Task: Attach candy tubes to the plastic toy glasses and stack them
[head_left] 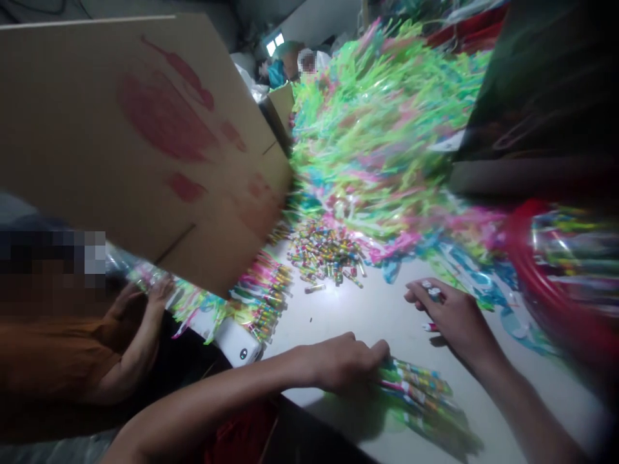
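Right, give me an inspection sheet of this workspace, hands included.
Surface: white table, small dark speck on it.
Job's things: bundle of tubes; loose tubes heaped; more tubes lined up by the box.
Clutter: big heap of bright strips; white case, perhaps a phone; red-rimmed container at right.
Hands: left hand closed on the bundle; right hand pinching a small item, partly hidden.
Cables: thin dark line at top left, possibly a cord.
Surroundings: cardboard box; co-worker's hands at left.
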